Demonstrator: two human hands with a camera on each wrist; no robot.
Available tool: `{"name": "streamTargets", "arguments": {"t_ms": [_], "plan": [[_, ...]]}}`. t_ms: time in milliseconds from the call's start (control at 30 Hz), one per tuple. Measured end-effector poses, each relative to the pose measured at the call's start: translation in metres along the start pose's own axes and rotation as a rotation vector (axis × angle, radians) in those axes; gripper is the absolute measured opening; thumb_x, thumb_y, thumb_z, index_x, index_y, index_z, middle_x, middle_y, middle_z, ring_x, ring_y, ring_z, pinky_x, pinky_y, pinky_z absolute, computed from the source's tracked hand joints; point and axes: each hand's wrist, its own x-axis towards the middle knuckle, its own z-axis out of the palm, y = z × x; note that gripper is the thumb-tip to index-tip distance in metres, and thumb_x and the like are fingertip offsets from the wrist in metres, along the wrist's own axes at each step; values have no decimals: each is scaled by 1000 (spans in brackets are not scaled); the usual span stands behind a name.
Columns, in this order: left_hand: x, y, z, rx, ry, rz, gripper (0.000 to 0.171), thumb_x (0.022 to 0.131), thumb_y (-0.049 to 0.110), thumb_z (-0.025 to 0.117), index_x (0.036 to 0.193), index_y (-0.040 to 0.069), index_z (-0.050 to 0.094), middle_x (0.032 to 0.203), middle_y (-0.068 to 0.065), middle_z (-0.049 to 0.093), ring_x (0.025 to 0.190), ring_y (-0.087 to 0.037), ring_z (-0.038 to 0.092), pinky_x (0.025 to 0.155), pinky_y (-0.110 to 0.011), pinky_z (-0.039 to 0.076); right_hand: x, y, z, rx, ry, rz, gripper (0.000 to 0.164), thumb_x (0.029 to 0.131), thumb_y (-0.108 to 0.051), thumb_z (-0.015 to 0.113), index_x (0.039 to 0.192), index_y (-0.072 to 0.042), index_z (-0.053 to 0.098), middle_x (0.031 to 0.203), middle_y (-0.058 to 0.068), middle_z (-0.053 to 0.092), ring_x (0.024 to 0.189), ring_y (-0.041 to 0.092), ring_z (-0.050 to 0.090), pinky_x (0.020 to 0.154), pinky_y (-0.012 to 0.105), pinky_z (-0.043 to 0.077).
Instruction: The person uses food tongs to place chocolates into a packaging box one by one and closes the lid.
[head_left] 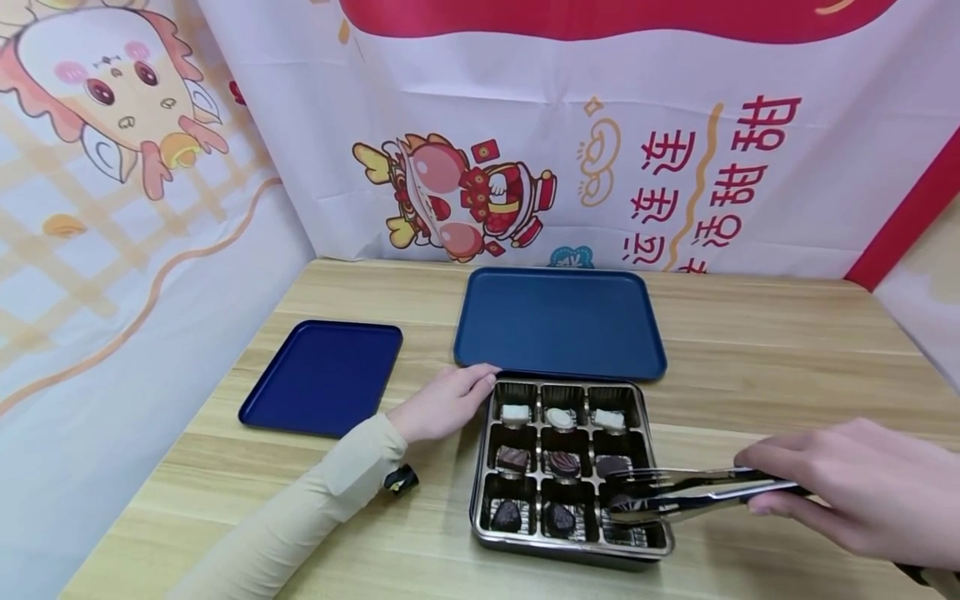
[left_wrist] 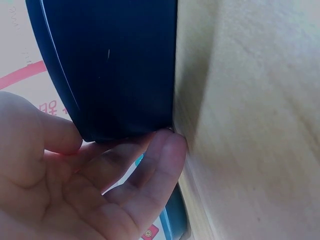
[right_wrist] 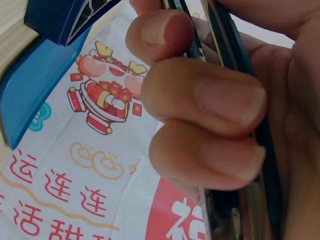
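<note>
A dark chocolate box (head_left: 573, 557) with a gold divided insert stands on the table. White chocolates (head_left: 561, 417) lie in its back row, brown ones (head_left: 564, 463) in the middle row, dark ones (head_left: 507, 516) in front. My left hand (head_left: 446, 402) holds the box's far left corner; in the left wrist view the thumb lies by the rim and the fingers bend round the corner. My right hand (head_left: 862, 483) grips metal tongs (head_left: 705, 492) with dark handles. Their tips reach into the front right compartment, around a dark chocolate (head_left: 624, 503); whether they touch it I cannot tell.
Behind the box lies a large blue tray (head_left: 558, 321). A smaller dark blue tray (head_left: 322, 375) rests at the left of the wooden table (head_left: 750, 350). Printed cloth (head_left: 480, 92) hangs along the back and left edges.
</note>
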Motion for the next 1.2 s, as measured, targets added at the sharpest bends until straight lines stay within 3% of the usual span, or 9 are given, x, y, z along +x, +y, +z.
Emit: {"name": "streamTargets", "arguments": {"t_ms": [233, 433, 667, 867, 1033, 1200], "plan": [[0, -1, 1, 2, 4, 12, 40, 105, 25, 34, 135, 5, 52, 127, -5, 56, 104, -11, 53, 97, -28, 36, -1, 1, 3, 27, -33, 11, 25, 83, -44, 70, 99, -28, 59, 86, -29, 46, 59, -11, 37, 47, 14, 34], [0, -1, 0, -4, 5, 10, 40, 105, 25, 34, 135, 5, 52, 126, -5, 56, 106, -12, 53, 97, -28, 35, -1, 4, 3, 65, -98, 54, 27, 84, -45, 69, 100, -25, 59, 83, -28, 46, 57, -11, 35, 46, 15, 33], [0, 1, -1, -7, 4, 6, 40, 105, 25, 35, 135, 5, 52, 130, -6, 54, 114, -13, 51, 99, -28, 34, 1, 8, 2, 17, -5, 37, 29, 80, -43, 73, 100, -26, 59, 85, -30, 44, 60, -12, 39, 50, 14, 36], [1, 2, -2, 7, 4, 14, 40, 105, 25, 35, 135, 5, 52, 125, -5, 57, 105, -13, 54, 98, -28, 35, 5, 19, 1, -3, 34, 121, 28, 78, -39, 75, 98, -28, 59, 80, -30, 43, 61, -10, 41, 50, 17, 37], [1, 2, -2, 2, -2, 11, 41, 105, 25, 34, 136, 5, 51, 121, -8, 59, 100, -14, 55, 96, -29, 37, 15, 41, 6, -16, 106, 200, 25, 79, -30, 76, 97, -25, 59, 71, -26, 39, 59, -6, 38, 51, 21, 35], [-1, 1, -1, -2, -7, 5, 40, 105, 26, 34, 136, 6, 51, 124, -8, 58, 110, -15, 54, 97, -29, 36, 30, 76, 17, 27, 176, 276, 20, 83, -20, 74, 95, -21, 58, 67, -19, 41, 57, -1, 39, 53, 24, 35]]}}
